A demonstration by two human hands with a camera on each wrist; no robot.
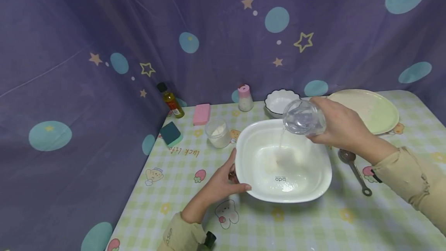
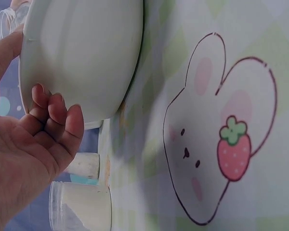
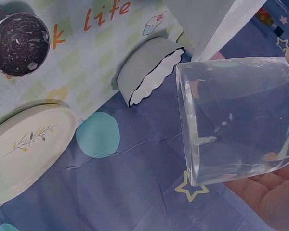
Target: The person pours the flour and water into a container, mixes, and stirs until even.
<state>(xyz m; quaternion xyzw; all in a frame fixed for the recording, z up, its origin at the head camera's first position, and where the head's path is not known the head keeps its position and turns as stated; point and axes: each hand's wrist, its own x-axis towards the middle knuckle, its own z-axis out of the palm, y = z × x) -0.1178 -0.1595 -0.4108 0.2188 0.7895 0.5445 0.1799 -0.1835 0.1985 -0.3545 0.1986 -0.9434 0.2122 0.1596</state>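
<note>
Covering the bench [image 1: 306, 227] is a green-checked cloth printed with rabbits and strawberries, and purple fabric with stars and teal dots is hung behind and to the left. A clear glass cup [image 1: 304, 117] is grasped by the right hand [image 1: 343, 127], tipped on its side, and a thin stream is poured from it into the white bowl [image 1: 313, 189] directly beneath that grip. The bowl's near left rim is held by the left hand [image 1: 223, 181], thumb on the edge and fingers curled beneath. Just beyond the left grip a small glass jar [image 1: 218, 133] with white powder is set, and farther back a pink sponge [image 1: 201, 114], a teal sponge [image 1: 171, 134] and an oil bottle [image 1: 170, 100] are placed. Behind the right grip a small scalloped dish [image 1: 278, 102] and a pink-capped shaker [image 1: 245, 98] are seen; to its right a pale green plate [image 1: 373, 109] is laid, and below it a metal spoon [image 1: 353, 167] is left on the cloth.
</note>
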